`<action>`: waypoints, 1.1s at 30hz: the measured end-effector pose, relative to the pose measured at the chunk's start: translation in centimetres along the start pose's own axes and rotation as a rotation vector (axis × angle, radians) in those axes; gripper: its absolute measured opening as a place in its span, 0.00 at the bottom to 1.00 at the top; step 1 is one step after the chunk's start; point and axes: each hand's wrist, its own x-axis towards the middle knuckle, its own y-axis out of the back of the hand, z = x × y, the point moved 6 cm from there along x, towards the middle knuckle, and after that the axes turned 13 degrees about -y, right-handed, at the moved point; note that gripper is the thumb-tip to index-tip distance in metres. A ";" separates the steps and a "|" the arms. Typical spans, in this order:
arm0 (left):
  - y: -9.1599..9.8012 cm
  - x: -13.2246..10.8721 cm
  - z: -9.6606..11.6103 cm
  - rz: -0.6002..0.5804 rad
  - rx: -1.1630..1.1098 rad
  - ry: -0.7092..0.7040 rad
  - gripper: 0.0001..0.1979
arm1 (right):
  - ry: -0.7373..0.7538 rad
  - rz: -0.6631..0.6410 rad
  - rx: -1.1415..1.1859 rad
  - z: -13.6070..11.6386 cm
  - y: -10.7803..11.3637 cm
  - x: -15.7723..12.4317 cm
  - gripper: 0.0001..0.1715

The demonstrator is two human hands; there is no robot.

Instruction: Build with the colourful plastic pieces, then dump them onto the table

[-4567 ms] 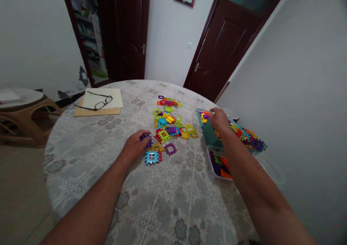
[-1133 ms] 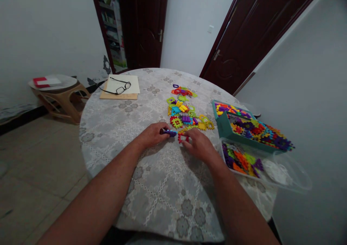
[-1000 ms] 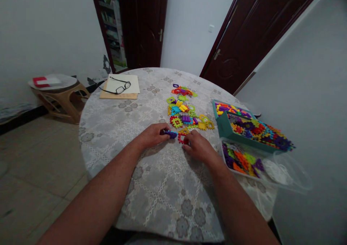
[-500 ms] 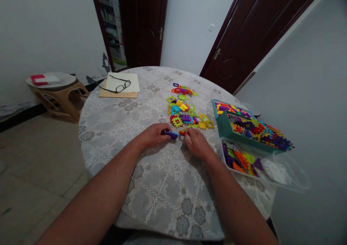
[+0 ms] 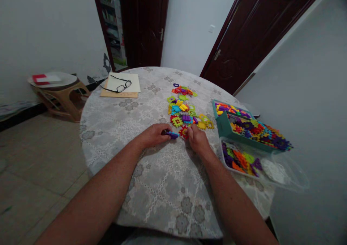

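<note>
My left hand [image 5: 153, 135] rests on the round table [image 5: 141, 172], its fingers closed on a purple and blue interlocking piece [image 5: 171, 134]. My right hand [image 5: 197, 140] sits just to the right, fingers pinched on a red square piece [image 5: 184, 131] that stands tilted up beside the purple one. The two pieces almost touch. Behind them lies a spread of coloured plastic pieces [image 5: 184, 109] on the lace tablecloth.
A teal box [image 5: 225, 129] and a clear tray [image 5: 271, 169] full of coloured pieces stand at the right edge. Glasses [image 5: 120, 86] lie on papers at the far left of the table. A low stool [image 5: 58, 89] stands on the floor to the left.
My right hand came back from the teal box with a red piece. Over the last second it has lifted that piece off the cloth and moved it toward the purple one.
</note>
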 end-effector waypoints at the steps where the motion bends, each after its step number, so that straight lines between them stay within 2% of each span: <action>1: 0.0 0.0 -0.2 -0.009 0.008 0.006 0.09 | -0.013 -0.010 -0.020 0.0 -0.1 0.0 0.14; 4: -0.1 0.1 -0.4 -0.004 0.026 -0.003 0.09 | 0.020 -0.010 -0.026 -0.5 -0.1 -0.4 0.16; 9: -0.1 0.1 -0.3 0.006 0.004 -0.027 0.09 | 0.207 0.082 0.099 -2.7 0.4 -1.7 0.14; 15: 0.2 0.0 -0.2 0.071 -0.031 -0.018 0.23 | 0.347 -0.049 0.187 -4.8 -0.6 -3.1 0.14; 17: 0.4 0.1 -0.1 0.078 0.002 -0.048 0.23 | 0.377 -0.070 0.214 -5.1 -0.7 -3.3 0.15; 19: 0.4 0.3 0.3 0.068 0.052 -0.104 0.18 | 0.396 -0.077 0.249 -5.1 -0.7 -3.3 0.16; 22: 0.4 0.3 0.6 0.052 0.078 -0.108 0.12 | 0.328 0.019 0.214 -4.1 -0.1 -2.7 0.18; 25: 0.4 0.2 0.5 0.049 0.071 -0.037 0.12 | 0.197 0.148 0.007 -2.3 0.9 -1.7 0.18; 29: 0.2 0.2 0.3 0.058 0.062 -0.015 0.15 | 0.118 0.095 -0.261 -0.8 1.1 -1.0 0.14; 33: 0.1 0.2 -0.3 0.074 0.031 -0.034 0.16 | 0.094 0.015 -0.351 -0.6 0.6 -0.9 0.14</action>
